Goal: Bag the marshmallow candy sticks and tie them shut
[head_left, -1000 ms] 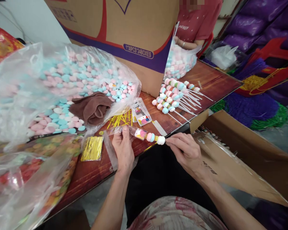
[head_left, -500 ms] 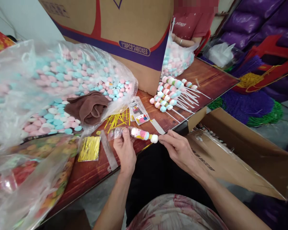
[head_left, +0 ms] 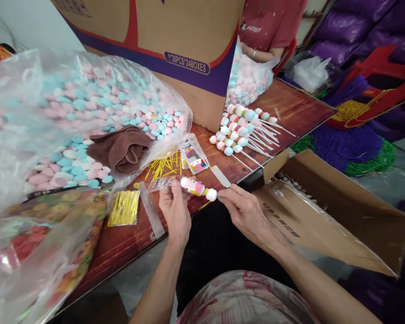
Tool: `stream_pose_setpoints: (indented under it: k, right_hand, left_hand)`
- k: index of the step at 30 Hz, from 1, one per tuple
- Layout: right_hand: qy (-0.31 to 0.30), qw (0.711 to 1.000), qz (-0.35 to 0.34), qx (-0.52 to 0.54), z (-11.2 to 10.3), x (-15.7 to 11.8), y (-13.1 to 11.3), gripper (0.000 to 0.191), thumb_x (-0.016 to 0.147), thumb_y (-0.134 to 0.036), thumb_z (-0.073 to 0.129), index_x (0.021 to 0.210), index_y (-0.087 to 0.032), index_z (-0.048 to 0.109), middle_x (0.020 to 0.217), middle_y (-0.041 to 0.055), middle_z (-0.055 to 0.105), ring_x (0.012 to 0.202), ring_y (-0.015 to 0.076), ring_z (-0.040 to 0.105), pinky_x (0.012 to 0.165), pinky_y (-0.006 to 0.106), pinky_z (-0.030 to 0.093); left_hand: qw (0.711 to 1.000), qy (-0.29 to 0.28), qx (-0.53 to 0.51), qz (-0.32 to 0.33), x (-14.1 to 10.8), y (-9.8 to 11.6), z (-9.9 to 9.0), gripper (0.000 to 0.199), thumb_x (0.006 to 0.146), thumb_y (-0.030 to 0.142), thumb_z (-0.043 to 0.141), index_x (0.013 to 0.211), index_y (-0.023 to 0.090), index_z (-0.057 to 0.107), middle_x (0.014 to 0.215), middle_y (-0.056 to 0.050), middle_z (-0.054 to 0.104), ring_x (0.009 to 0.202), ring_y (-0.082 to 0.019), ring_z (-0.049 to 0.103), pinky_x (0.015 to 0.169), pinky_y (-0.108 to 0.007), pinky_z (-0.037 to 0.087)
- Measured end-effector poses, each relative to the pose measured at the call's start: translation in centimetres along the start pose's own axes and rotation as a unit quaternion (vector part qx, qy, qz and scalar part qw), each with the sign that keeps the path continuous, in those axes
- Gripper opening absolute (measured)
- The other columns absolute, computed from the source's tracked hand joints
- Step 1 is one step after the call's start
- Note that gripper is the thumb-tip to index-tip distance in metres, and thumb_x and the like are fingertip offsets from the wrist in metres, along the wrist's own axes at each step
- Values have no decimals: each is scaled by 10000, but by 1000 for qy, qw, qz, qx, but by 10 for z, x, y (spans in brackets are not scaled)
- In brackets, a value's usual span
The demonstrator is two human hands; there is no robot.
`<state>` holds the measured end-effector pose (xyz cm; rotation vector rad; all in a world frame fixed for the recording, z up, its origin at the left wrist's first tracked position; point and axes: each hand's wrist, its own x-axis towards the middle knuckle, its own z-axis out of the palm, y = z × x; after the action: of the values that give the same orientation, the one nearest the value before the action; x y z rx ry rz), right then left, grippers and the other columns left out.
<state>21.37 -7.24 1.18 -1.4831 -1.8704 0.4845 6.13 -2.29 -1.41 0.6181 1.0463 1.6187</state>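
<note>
Above the table's front edge, a marshmallow skewer (head_left: 211, 195) lies partly inside a clear printed plastic bag (head_left: 162, 182). My left hand (head_left: 176, 213) is closed on the bag, thumb on top, around the skewer's far end. The fingers of my right hand (head_left: 245, 208) pinch the stick end, just behind the white marshmallow; the stick itself is mostly hidden by them. More printed bags (head_left: 193, 155) lie just beyond my hands, beside loose gold twist ties (head_left: 164, 164). A packet of gold twist ties (head_left: 123, 208) rests left of my left hand.
A large bag of pastel marshmallows (head_left: 97, 101) fills the left, a brown cloth (head_left: 119, 150) on it. Stacked marshmallow skewers (head_left: 238, 130) lie right of a tall carton (head_left: 189, 85). An open carton (head_left: 357, 202) stands lower right. A person (head_left: 266, 36) sits behind.
My right hand has moved left with the stick, and the skewer sits slightly deeper in the bag. My left hand stays nearly in place. The whole view has shifted a little.
</note>
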Motion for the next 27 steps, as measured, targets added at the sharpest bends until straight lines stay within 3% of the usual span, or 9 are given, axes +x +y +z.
stream_pose_setpoints:
  k: [10,12,15,19,23,27]
  right_hand:
    - [28,991,-62,-113,21,0,-4,304,994,-152,381,891,-182,666,712,15,498,571,110,433,540,228,352]
    - [41,996,-41,-74,24,1,-4,302,994,-166,383,906,-180,671,727,22,515,592,112,457,561,222,379]
    - [33,997,11,64,24,4,-4,245,975,-200,440,903,-184,674,765,29,567,659,123,524,635,231,439]
    - [-6,969,115,220,19,8,-2,183,916,-211,521,801,-188,661,702,-5,597,655,130,555,636,242,448]
    - [-12,960,164,228,20,11,-3,198,900,-237,534,738,-181,634,643,-22,571,618,125,528,606,241,425]
    - [48,981,115,151,30,12,-11,209,917,-215,520,726,-190,602,711,2,619,674,136,567,651,250,443]
  left_hand:
    - [994,-59,-5,-92,-12,4,5,318,830,448,699,925,154,624,933,-102,737,944,-235,716,876,-376,552]
    - [992,-67,-15,-103,-11,4,5,333,832,459,694,921,147,622,958,-123,738,962,-246,714,875,-381,554]
    - [987,-72,-39,-139,-6,6,1,361,811,472,716,938,149,616,992,-144,738,958,-268,718,866,-415,558]
    - [980,-87,-37,-173,-2,8,-4,388,796,494,722,927,142,622,964,-150,742,939,-282,722,854,-434,560]
    - [981,-108,-14,-161,-6,5,-2,365,808,483,713,904,138,647,926,-125,743,912,-249,724,855,-383,560]
    - [983,-108,-14,-145,-11,3,1,355,797,477,725,930,153,665,940,-103,742,903,-213,719,863,-338,552]
